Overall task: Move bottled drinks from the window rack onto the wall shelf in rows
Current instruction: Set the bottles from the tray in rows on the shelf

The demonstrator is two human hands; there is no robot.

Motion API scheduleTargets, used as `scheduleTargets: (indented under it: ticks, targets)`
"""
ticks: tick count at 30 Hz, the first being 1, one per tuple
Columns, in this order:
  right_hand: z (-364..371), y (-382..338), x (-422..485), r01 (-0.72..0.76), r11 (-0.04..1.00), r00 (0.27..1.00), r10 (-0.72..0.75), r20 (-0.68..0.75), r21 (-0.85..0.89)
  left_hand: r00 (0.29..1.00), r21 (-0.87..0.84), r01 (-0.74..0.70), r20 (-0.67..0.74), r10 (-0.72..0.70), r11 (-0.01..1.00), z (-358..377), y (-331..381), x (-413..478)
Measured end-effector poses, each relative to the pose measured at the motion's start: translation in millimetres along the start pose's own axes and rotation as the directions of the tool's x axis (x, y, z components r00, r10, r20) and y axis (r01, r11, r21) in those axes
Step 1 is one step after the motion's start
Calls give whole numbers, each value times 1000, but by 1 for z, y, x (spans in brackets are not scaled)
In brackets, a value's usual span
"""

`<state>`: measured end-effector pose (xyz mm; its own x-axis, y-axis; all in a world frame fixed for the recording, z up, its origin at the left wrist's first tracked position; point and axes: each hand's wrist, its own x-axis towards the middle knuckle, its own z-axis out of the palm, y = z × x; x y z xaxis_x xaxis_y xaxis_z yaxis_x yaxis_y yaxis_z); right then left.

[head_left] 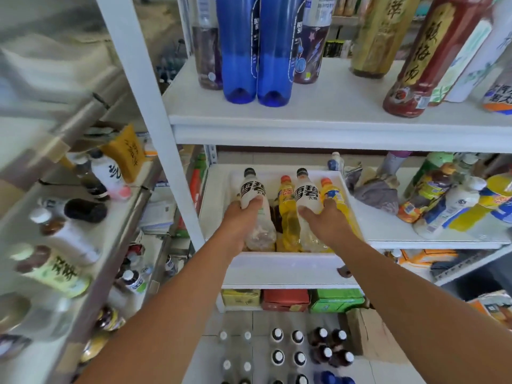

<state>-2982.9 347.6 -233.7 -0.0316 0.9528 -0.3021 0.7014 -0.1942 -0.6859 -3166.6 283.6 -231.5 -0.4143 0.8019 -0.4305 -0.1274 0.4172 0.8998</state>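
Note:
On the middle board of the white wall shelf (282, 268) stand two clear bottles with white labels and two yellow drinks in a row. My left hand (242, 217) grips the left white-label bottle (252, 194) around its middle. My right hand (325, 220) holds the right white-label bottle (304, 191), with its fingers also touching the yellow bottle (333, 194) at the right end. Another yellow bottle (286, 202) stands between the two white-label ones. The window rack (91, 275) at the left carries several mixed bottles.
The upper board holds two tall blue bottles (256, 48) and several other tall bottles. A heap of bottles (454, 195) and a grey cloth (376, 192) lie at the right of the middle board. Packs of capped bottles (288, 353) stand on the floor below, with cartons behind them.

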Motion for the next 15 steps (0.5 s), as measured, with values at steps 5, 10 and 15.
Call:
scheduleTargets:
  ticks: [5,10,15]
  targets:
    - [16,-4,20,-111,992,992,115,59,-67,993,-135,101,78,-91,986,-32,-12,-25]
    - [9,-6,11,-103,992,988,95,122,67,987,-270,150,99,-128,951,-45,-29,-52]
    - [4,-3,-30,-68,960,989,29,143,273,983,-365,161,146,-115,917,-36,-40,-84]
